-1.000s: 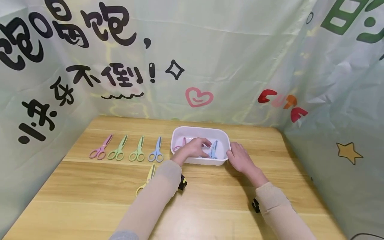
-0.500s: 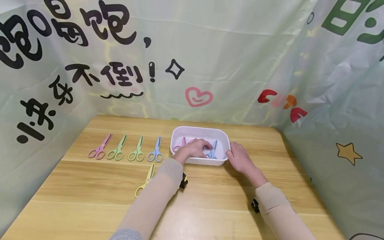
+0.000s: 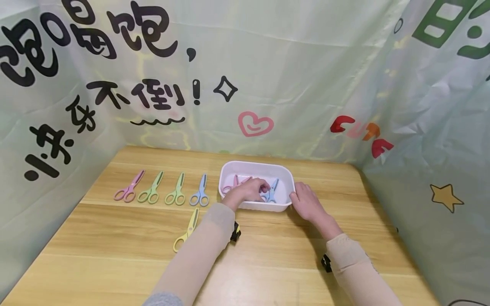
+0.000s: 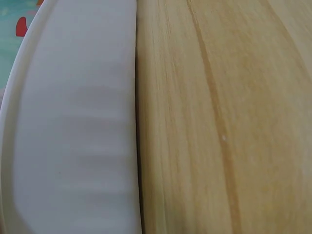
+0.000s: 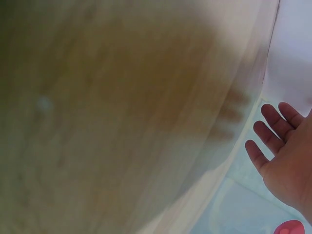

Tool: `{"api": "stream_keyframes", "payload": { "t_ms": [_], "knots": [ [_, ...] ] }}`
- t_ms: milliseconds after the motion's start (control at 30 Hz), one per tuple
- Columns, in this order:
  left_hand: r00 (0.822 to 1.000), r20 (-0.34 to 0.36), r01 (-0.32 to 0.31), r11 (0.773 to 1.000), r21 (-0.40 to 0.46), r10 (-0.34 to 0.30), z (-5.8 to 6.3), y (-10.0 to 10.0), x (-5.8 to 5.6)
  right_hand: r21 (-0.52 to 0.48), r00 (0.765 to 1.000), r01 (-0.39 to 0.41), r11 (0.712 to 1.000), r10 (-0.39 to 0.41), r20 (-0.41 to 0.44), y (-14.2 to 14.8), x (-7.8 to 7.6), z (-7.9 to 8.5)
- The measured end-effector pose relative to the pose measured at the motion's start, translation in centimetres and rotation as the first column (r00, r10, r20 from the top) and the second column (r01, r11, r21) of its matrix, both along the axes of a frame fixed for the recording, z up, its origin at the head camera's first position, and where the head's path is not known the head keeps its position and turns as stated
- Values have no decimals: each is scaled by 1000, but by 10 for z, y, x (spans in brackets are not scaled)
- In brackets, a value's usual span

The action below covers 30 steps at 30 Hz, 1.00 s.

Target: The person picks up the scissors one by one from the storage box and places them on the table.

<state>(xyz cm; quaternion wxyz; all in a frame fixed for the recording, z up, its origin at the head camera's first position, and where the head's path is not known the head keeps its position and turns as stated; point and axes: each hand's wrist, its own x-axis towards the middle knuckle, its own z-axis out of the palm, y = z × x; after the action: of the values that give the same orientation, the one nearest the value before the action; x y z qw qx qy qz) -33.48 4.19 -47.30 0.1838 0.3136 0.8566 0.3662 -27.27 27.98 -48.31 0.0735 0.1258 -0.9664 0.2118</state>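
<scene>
Inside the white plastic box [image 3: 287, 172] lie pink scissors [image 3: 235, 181] at the left and blue scissors [image 3: 272, 191] toward the right. My left hand [image 3: 249, 189] reaches over the box's near side, fingers bent downward beside the blue scissors' handles. Whether its fingertips pinch anything is hidden by the hand. My right hand [image 3: 306, 200] rests against the box's right end, its thumb by the rim. In the right wrist view its fingers [image 5: 267, 136] are straight. The left wrist view shows the box's side wall [image 4: 78, 117], without the hand.
Left of the box, pink scissors [image 3: 130, 187], two green scissors [image 3: 152, 189] and blue scissors [image 3: 200, 191] lie in a row on the wooden table [image 3: 115, 263]. Yellow scissors [image 3: 189, 229] lie nearer, partly behind the left sleeve. A printed curtain [image 3: 298, 85] encloses the table.
My left hand's fingers have drawn closer together in the box. More of the blue scissors' handles and the pink scissors now shows. The right hand stays at the box's end.
</scene>
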Motion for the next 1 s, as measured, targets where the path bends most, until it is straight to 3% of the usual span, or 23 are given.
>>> {"api": "stream_keyframes", "payload": {
  "t_ms": [433, 1000],
  "knots": [
    [996, -31, -82, 994, -68, 80, 1, -1, 3, -13, 1000, -4, 1000, 4, 0, 1, 1, -1],
    [993, -51, -106, 993, -56, 103, 10, -7, 5, -13, 1000, -1, 1000, 1, -5, 1, 0, -1]
  ]
}}
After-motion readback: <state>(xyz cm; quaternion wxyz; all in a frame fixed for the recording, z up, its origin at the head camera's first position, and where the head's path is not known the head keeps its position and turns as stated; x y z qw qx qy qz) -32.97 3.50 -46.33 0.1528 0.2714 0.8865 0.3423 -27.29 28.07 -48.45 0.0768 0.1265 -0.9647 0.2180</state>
